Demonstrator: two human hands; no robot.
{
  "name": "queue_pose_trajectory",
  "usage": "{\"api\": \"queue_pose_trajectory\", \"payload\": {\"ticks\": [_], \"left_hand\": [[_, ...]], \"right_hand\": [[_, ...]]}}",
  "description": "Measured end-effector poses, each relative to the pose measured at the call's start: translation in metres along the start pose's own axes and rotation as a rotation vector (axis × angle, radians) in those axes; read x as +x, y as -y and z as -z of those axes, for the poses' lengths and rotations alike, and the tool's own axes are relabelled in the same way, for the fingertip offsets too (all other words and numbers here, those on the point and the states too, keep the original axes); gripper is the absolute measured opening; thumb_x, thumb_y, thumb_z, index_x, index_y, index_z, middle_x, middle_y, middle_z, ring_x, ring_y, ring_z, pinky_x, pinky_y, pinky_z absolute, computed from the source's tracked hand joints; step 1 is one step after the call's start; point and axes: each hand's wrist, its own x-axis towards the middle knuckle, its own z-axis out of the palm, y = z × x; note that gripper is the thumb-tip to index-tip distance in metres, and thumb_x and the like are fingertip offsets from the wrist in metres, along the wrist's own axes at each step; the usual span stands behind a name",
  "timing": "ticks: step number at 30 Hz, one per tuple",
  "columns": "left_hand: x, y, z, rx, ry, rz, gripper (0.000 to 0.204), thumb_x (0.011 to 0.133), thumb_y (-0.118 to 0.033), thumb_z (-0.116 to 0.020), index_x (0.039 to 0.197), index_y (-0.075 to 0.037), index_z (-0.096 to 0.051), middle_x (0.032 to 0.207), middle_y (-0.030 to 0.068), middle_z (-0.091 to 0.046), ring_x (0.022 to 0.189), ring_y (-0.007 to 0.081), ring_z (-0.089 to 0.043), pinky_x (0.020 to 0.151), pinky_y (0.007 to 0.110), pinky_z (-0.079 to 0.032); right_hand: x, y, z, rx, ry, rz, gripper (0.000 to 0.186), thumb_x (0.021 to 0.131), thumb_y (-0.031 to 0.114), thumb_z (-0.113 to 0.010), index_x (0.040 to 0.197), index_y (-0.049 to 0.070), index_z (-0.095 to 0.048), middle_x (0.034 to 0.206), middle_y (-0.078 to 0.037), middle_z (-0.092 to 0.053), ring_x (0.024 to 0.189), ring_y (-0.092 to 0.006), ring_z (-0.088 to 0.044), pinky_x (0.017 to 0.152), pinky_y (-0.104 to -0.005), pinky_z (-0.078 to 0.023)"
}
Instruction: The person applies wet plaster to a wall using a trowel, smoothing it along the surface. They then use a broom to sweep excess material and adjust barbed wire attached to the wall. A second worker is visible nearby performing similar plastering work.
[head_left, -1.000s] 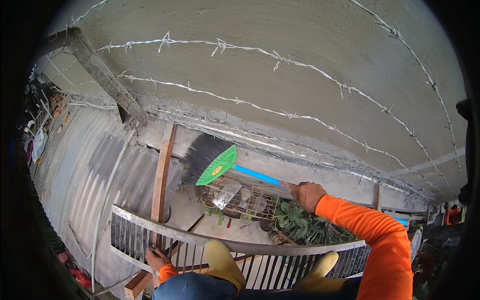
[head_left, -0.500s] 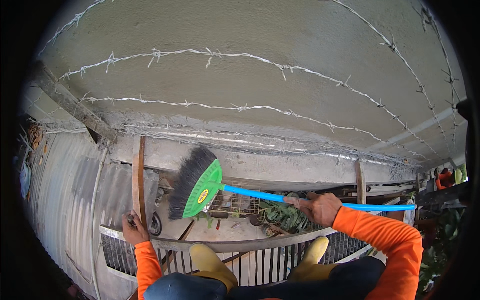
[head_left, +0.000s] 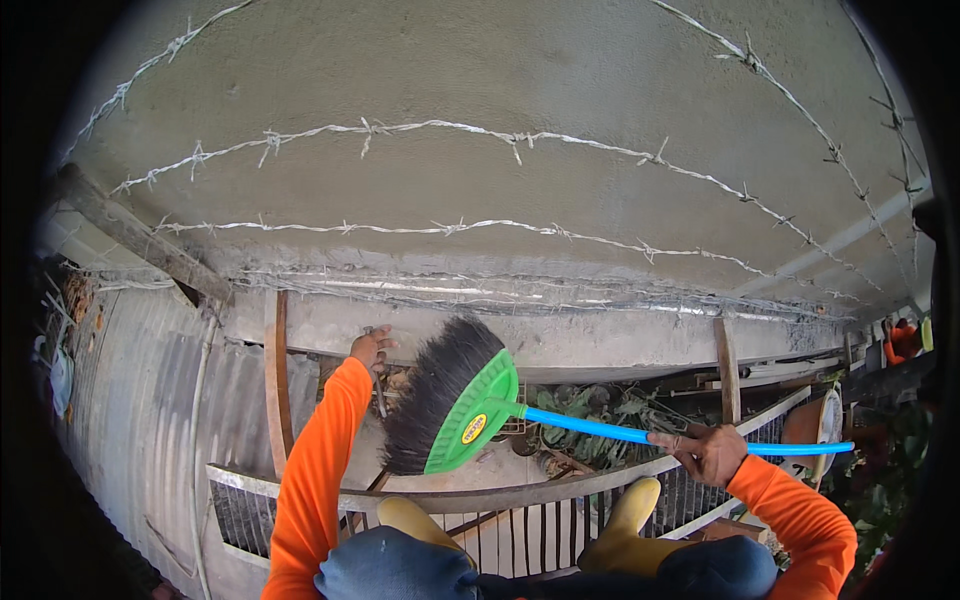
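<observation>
A broom with a green head and black bristles (head_left: pixel 445 395) hangs in front of me, its bristles pointing left. My right hand (head_left: pixel 712 455) is closed around its blue handle (head_left: pixel 590 427), with the handle's end sticking out to the right. My left hand (head_left: pixel 372 347) reaches forward to the front edge of the concrete ledge (head_left: pixel 590 345), just left of the bristles. Its fingers are curled, and a thin dark piece shows below them, too small to name.
Barbed wire (head_left: pixel 450 228) runs in strands before the grey wall (head_left: pixel 480 80). Below me are a metal railing (head_left: pixel 500 497), my yellow boots (head_left: pixel 628 515) and wooden posts (head_left: pixel 276 380). Corrugated roofing (head_left: pixel 140 400) lies left, plants (head_left: pixel 610 415) beneath. Another person's orange sleeve (head_left: pixel 900 342) shows far right.
My left hand has gone from beside the railing forward and right to the ledge. The broom and my right hand have shifted right and slightly nearer to me.
</observation>
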Motion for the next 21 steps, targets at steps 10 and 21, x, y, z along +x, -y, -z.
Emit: {"api": "queue_pose_trajectory", "payload": {"ticks": [10, 21], "left_hand": [[0.092, -0.015, -0.036, -0.335, -0.246, -0.083, 0.015, 0.099, -0.019, -0.053, 0.112, -0.017, -0.059, 0.082, -0.0022, -0.064, 0.048, 0.007, -0.035, 0.04, 0.025, -0.025], [0.042, -0.007, -0.01, -0.462, 0.087, -0.373, 0.044, 0.093, -0.012, -0.055, 0.137, -0.01, -0.053, 0.074, -0.0063, -0.048, 0.047, 0.0051, -0.032, 0.042, 0.022, -0.023]], "right_hand": [[0.029, 0.007, -0.067, 0.097, 0.11, 0.073, 0.058, 0.096, 0.031, -0.057, 0.149, 0.048, -0.04, 0.071, -0.007, -0.055, 0.047, -0.0267, -0.056, 0.042, -0.042, -0.046], [0.1, -0.01, -0.087, 0.066, 0.021, 0.069, 0.051, 0.099, 0.036, -0.051, 0.149, 0.046, -0.041, 0.078, -0.014, -0.062, 0.056, -0.0346, -0.063, 0.049, -0.0464, -0.051]]}}
